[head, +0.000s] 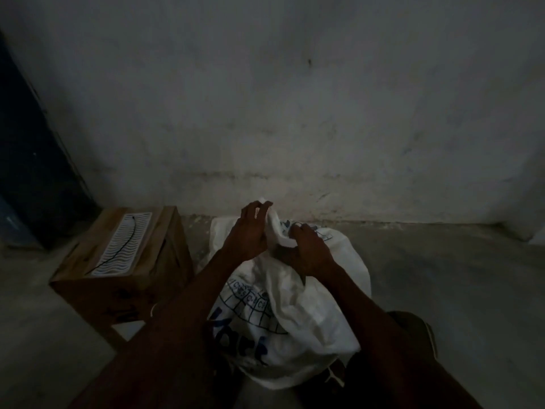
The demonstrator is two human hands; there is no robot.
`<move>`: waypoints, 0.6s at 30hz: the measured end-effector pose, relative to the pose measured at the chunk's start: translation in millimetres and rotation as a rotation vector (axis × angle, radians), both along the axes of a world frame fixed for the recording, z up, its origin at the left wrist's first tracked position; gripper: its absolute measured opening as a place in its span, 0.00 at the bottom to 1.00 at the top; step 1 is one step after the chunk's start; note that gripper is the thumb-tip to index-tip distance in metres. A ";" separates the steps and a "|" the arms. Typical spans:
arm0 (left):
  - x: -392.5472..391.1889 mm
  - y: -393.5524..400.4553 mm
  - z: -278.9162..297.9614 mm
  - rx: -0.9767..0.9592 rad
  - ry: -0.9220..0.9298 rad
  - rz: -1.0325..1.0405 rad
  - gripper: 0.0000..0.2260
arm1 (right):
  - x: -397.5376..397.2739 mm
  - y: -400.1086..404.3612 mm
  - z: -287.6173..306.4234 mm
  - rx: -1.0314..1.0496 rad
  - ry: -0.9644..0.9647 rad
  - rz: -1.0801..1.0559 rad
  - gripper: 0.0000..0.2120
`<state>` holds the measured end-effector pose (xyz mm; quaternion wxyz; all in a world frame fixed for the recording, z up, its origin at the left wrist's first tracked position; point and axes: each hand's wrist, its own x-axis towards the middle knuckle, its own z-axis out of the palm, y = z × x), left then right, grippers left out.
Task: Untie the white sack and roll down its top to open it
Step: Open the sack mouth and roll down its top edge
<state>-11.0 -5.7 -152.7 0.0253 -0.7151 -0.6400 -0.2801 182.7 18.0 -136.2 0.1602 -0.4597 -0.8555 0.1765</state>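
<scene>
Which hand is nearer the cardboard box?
Left. The left hand pinches the white sack's top just right of the cardboard box; the right hand grips the sack farther right.

A bare concrete floor (442, 276) carries everything. The white sack (295, 320) sits on it directly beneath both hands, and a brown cardboard box (141, 273) stands just left of the left hand (250, 231)
</scene>
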 end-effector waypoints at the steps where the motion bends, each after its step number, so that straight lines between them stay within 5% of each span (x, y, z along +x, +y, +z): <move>1: -2.7 4.6 8.8 0.005 -0.014 -0.002 0.40 | 1.7 2.4 12.4 -0.027 -0.018 0.045 0.27; 4: -18.3 24.7 23.8 -0.082 0.014 -0.012 0.42 | 13.6 9.2 50.5 -0.077 -0.030 0.141 0.28; 10: -45.9 58.2 23.1 -0.436 0.238 0.028 0.27 | 60.5 44.5 79.1 -0.011 0.050 -0.048 0.16; 14: -39.0 58.2 22.8 -0.227 -0.040 -0.028 0.26 | 46.4 51.7 73.0 0.146 -0.131 -0.160 0.26; 18: -14.0 55.2 35.5 -0.092 -0.202 -0.093 0.15 | 5.1 47.8 60.7 0.202 -0.199 -0.161 0.34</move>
